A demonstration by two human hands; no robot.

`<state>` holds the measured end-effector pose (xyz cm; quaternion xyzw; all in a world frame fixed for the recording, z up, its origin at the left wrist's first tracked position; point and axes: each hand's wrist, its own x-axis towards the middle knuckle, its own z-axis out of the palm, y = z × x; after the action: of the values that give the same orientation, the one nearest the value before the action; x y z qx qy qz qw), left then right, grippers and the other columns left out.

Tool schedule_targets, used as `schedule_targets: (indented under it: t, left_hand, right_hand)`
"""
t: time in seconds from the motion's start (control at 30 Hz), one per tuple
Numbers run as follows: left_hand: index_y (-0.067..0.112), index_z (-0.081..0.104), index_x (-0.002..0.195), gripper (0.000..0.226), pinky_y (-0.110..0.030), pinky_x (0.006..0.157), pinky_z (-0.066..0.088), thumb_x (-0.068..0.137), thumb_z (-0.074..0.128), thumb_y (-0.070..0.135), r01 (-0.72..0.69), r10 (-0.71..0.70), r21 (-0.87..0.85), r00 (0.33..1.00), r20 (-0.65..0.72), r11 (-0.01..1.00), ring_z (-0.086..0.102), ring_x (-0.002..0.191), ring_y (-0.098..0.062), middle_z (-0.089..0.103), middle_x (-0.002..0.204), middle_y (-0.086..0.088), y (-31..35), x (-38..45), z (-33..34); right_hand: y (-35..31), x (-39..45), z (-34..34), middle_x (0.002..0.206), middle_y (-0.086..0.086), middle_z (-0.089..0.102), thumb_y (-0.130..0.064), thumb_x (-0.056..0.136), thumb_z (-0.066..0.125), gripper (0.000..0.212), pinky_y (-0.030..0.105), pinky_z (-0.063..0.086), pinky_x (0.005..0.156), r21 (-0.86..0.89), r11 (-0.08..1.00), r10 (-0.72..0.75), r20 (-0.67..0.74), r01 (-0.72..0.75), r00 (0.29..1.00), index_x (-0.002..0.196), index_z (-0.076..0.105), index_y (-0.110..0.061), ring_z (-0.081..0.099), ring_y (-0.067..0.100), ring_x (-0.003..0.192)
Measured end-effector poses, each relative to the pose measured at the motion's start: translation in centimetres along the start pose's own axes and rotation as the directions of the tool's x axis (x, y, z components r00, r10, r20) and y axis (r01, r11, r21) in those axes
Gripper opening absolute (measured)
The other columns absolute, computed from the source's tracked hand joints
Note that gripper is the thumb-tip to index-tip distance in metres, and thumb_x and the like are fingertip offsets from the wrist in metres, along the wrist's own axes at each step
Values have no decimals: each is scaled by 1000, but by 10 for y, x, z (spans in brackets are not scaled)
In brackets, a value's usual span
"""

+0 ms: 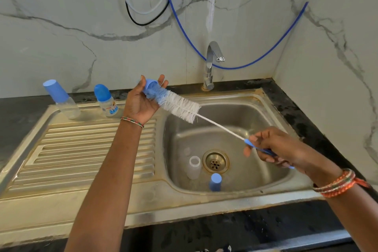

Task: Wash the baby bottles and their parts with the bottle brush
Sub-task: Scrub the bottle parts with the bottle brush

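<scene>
A person stands at a steel sink [255, 96]. The left hand [141, 102] grips a small blue cap [151, 85] while the right hand [274, 147] pinches the handle of a bottle brush [178, 105], its bristles pushed into the cap. Twisting the brush while holding the cap firmly should scrub it best. A clear bottle [194, 168] and another blue cap [215, 181] lie in the basin by the drain. Two capped bottles [106, 100] stand on the drainboard, clear of the work. The tap [210, 63] is off.
</scene>
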<state>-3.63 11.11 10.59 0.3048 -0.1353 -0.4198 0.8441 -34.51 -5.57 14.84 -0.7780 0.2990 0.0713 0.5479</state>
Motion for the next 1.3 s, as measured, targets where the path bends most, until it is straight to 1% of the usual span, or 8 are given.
schedule_targets:
  t: [0.17, 0.43, 0.67, 0.77, 0.97, 1.03, 1.13, 1.3]
  left_hand:
    - [10, 58, 91, 17, -31, 78, 52, 89, 58, 28, 19, 7, 105, 970, -244, 994, 56, 77, -14, 58, 83, -3, -5, 4, 0]
    - [9, 60, 104, 29, -25, 80, 56, 89, 62, 34, -99, 149, 155, 923, -354, 983, 65, 87, -15, 64, 95, -8, -9, 12, 11]
    - [4, 61, 95, 20, -33, 89, 51, 95, 53, 23, -114, 132, 82, 955, -266, 990, 68, 83, -18, 67, 91, -9, -6, 8, 7]
    - [3, 59, 98, 20, -33, 86, 54, 95, 52, 21, -120, 125, 37, 959, -254, 992, 68, 83, -19, 69, 89, -10, -5, 9, 5]
    - [23, 58, 89, 15, -37, 91, 28, 94, 49, 34, 17, 71, 288, 954, -291, 957, 55, 83, -7, 62, 84, 7, -10, 7, 4]
    - [25, 57, 88, 14, -39, 93, 23, 95, 48, 33, 22, 68, 289, 953, -295, 957, 55, 81, -5, 64, 76, 10, -10, 7, 1]
    - [26, 57, 89, 11, -37, 86, 30, 94, 49, 32, -1, 78, 287, 964, -256, 958, 58, 81, -6, 66, 75, 11, -8, 6, 1]
    - [23, 55, 98, 24, -33, 73, 35, 76, 61, 30, -43, 85, 256, 985, -152, 966, 59, 77, -7, 62, 86, 9, -8, 0, -2]
  right_hand:
    - [13, 8, 5, 58, -5, 61, -30, 89, 63, 13, 31, 49, 56, -550, 818, -441, -409, 169, 799, 98, 73, -28, 52, 7, 51]
    - [13, 2, 18, 81, 1, 65, -17, 86, 67, 20, 36, 49, 57, -719, 689, -623, -517, 98, 586, 105, 72, -19, 61, 26, 70]
    - [4, 1, 10, 44, 1, 48, -20, 96, 52, 32, 24, 32, 42, -76, 991, -129, -260, 113, 957, 73, 71, -9, 37, 6, 35]
    - [14, 2, 15, 62, -4, 65, -25, 89, 64, 11, 33, 49, 53, -500, 856, -399, -482, 129, 781, 89, 75, -24, 55, 9, 52]
    - [18, 3, 18, 88, -2, 72, -7, 79, 74, 22, 32, 50, 58, -674, 723, -679, -650, 153, 343, 99, 75, -17, 64, 19, 79]
    - [15, 3, 14, 77, -2, 71, -14, 80, 73, 13, 32, 50, 57, -560, 809, -567, -667, 177, 483, 92, 75, -17, 63, 15, 68]
    - [8, 4, 6, 50, 5, 53, -20, 93, 55, 25, 22, 34, 39, -2, 999, -51, -335, 53, 941, 81, 71, -5, 40, 10, 37]
    - [12, 9, -3, 48, 4, 50, -21, 95, 52, 20, 20, 29, 36, 146, 989, 28, -150, -5, 988, 95, 64, -4, 34, 9, 33]
